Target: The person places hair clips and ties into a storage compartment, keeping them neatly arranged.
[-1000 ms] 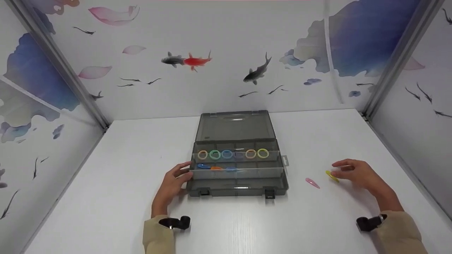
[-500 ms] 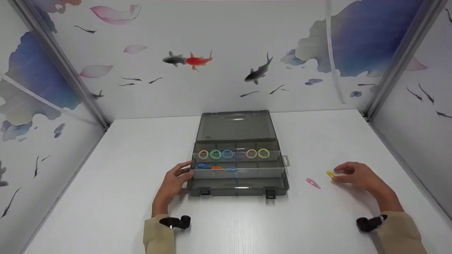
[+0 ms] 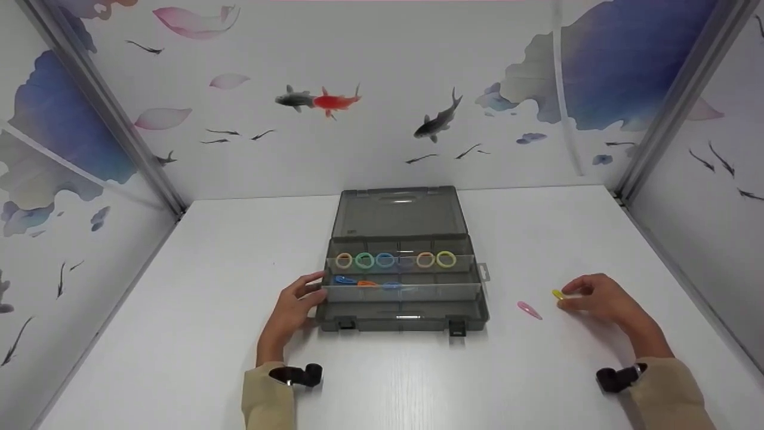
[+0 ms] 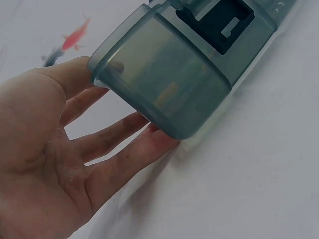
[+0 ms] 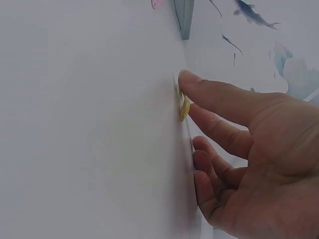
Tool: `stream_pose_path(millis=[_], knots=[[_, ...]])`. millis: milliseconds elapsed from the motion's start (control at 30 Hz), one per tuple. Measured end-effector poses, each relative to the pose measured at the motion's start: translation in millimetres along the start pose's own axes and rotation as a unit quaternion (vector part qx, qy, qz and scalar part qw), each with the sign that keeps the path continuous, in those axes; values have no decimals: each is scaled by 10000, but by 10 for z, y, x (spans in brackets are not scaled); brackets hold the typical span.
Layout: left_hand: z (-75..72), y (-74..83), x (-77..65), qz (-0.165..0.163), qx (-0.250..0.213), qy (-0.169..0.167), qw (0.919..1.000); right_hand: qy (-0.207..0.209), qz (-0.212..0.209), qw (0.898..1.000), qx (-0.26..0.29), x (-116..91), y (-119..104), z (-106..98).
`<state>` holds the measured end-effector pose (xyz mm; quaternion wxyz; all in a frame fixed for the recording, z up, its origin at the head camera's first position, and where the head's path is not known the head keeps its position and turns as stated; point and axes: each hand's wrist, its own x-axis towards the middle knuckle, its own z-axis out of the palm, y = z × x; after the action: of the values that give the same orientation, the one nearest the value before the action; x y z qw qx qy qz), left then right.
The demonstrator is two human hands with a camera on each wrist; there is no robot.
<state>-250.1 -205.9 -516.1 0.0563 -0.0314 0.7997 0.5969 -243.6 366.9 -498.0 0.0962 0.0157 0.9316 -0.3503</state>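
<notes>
An open grey translucent organizer box (image 3: 400,323) stands mid-table, its lid folded back. My left hand (image 3: 292,313) holds its left end; the left wrist view shows the thumb at the upper rim and fingers (image 4: 117,162) against the end wall and lower edge. To the right, my right hand (image 3: 600,298) pinches a yellow hair clip (image 3: 557,295) between thumb and index finger. In the right wrist view the clip (image 5: 185,105) stands close to the tabletop, other fingers curled beside it. A pink hair clip (image 3: 529,310) lies between that hand and the box.
Several coloured rings (image 3: 364,260) line the box's back row. In the middle row lie a blue clip (image 3: 345,280), an orange clip (image 3: 366,283) and another blue clip (image 3: 392,286). Printed panels (image 3: 382,161) wall the white table (image 3: 209,286) behind and at both sides.
My right thumb and index finger have closed in on the yellow hair clip, and the right forearm has shifted slightly left. The left hand and the box stay put.
</notes>
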Motion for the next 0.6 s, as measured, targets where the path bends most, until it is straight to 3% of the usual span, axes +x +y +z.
stream_pose_path(millis=[267, 600], knots=[[8, 9, -5, 114, 36, 23, 9999, 78, -157, 9998, -83, 22, -11, 7], [11, 10, 1, -133, -63, -12, 9999, 171, -369, 9990, -169, 7, -45, 8]])
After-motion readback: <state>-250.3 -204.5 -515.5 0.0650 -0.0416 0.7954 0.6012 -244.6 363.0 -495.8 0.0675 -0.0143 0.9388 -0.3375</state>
